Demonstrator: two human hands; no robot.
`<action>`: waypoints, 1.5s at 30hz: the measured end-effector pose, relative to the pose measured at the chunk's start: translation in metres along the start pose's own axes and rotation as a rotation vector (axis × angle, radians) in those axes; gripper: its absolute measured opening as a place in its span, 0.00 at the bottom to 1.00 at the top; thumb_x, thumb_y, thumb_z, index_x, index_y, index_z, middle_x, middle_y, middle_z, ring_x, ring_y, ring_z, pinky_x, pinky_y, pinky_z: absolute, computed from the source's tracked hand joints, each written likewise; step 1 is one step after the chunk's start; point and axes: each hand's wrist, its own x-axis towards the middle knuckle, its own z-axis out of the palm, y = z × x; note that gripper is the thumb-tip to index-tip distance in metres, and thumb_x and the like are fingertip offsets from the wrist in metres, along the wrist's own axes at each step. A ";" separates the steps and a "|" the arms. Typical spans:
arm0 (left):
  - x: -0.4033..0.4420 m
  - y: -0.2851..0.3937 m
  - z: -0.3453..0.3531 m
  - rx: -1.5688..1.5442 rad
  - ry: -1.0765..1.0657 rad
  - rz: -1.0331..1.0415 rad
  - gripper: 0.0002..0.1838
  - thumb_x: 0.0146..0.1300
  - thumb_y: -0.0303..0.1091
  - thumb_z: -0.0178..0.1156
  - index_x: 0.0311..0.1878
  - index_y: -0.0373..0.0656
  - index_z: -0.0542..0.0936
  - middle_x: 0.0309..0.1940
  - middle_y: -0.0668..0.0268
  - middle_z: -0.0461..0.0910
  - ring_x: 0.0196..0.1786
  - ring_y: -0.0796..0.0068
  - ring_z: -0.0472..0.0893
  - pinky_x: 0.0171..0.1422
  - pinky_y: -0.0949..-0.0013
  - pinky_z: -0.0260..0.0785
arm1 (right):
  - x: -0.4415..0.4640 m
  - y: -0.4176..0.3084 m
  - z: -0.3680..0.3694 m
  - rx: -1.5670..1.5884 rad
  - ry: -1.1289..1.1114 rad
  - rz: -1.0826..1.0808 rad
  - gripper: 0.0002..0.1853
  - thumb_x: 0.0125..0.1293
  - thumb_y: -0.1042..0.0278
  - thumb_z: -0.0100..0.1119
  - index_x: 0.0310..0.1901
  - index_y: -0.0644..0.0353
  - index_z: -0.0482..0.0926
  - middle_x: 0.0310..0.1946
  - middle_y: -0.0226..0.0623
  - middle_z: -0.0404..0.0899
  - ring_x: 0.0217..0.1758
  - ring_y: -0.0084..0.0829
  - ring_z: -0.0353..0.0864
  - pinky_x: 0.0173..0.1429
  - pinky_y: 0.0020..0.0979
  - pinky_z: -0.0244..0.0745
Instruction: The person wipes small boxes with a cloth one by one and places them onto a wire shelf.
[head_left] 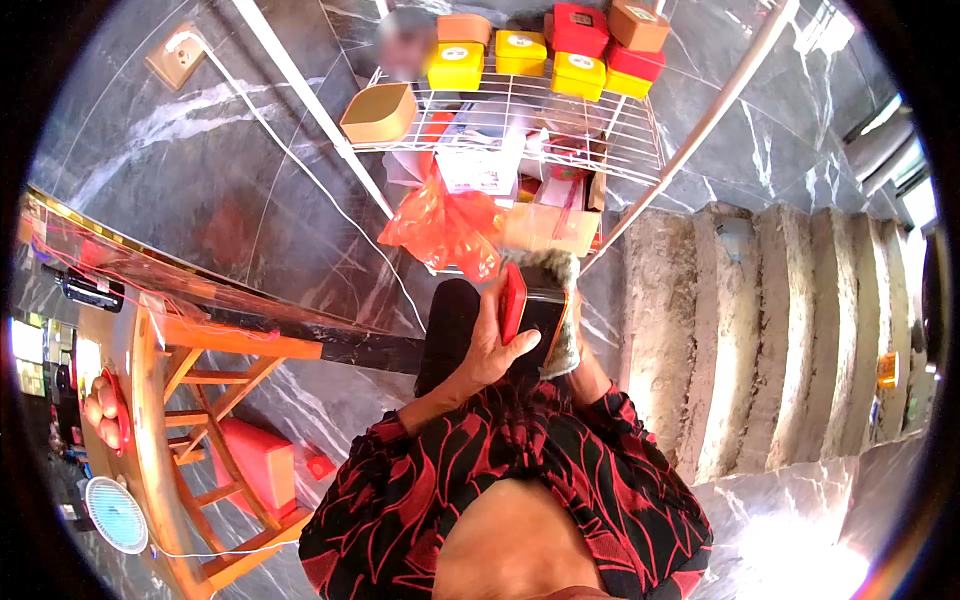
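Observation:
My left hand (487,348) grips the near-left side of a small box (514,300) with a red side and a dark face, its thumb across the dark part. On the box's right side, my right hand (582,372) is closed on a grey, fuzzy cloth (562,352). The cloth runs along the far and right edges of the box, and most of the right fingers are hidden behind it. Both hands are in front of my body, close to a wire shelf (500,95).
Several yellow, red and brown boxes (456,66) stand on the shelf's upper level. Below are an orange plastic bag (447,225) and cardboard. Concrete steps (740,340) rise at right. A wooden chair (215,430), a cable and a fruit plate (121,420) are at left.

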 end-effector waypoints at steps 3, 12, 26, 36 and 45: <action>0.010 -0.001 -0.006 0.042 0.041 0.098 0.45 0.58 0.39 0.63 0.70 0.34 0.46 0.64 0.55 0.56 0.68 0.65 0.57 0.71 0.61 0.49 | 0.002 0.007 0.008 0.162 -0.092 0.050 0.22 0.72 0.50 0.40 0.52 0.60 0.73 0.42 0.38 0.80 0.39 0.31 0.82 0.44 0.33 0.79; 0.038 0.007 -0.027 -0.077 0.287 0.115 0.39 0.60 0.36 0.61 0.69 0.38 0.51 0.59 0.57 0.65 0.61 0.68 0.67 0.65 0.65 0.60 | -0.007 0.021 0.043 -0.485 0.159 -0.099 0.27 0.72 0.44 0.34 0.55 0.62 0.67 0.30 0.30 0.70 0.28 0.22 0.71 0.30 0.25 0.70; 0.005 0.018 -0.002 -0.185 0.013 -0.038 0.47 0.59 0.37 0.63 0.72 0.36 0.43 0.67 0.56 0.53 0.71 0.68 0.54 0.72 0.64 0.46 | -0.012 -0.065 0.068 -0.448 -0.183 -0.221 0.29 0.71 0.45 0.39 0.59 0.64 0.67 0.46 0.38 0.75 0.46 0.31 0.76 0.50 0.32 0.74; 0.002 0.021 -0.012 0.380 0.149 0.270 0.46 0.54 0.40 0.65 0.69 0.32 0.52 0.62 0.48 0.58 0.66 0.52 0.61 0.69 0.59 0.53 | -0.001 -0.008 0.038 0.301 -0.250 0.202 0.25 0.70 0.49 0.40 0.54 0.63 0.72 0.47 0.42 0.78 0.46 0.37 0.80 0.53 0.37 0.76; 0.006 0.027 -0.034 0.072 0.325 0.159 0.36 0.57 0.38 0.59 0.66 0.35 0.57 0.58 0.55 0.66 0.61 0.64 0.68 0.67 0.64 0.57 | -0.035 0.029 0.049 -0.410 0.067 0.095 0.24 0.70 0.44 0.38 0.54 0.54 0.70 0.40 0.35 0.76 0.31 0.32 0.77 0.34 0.34 0.78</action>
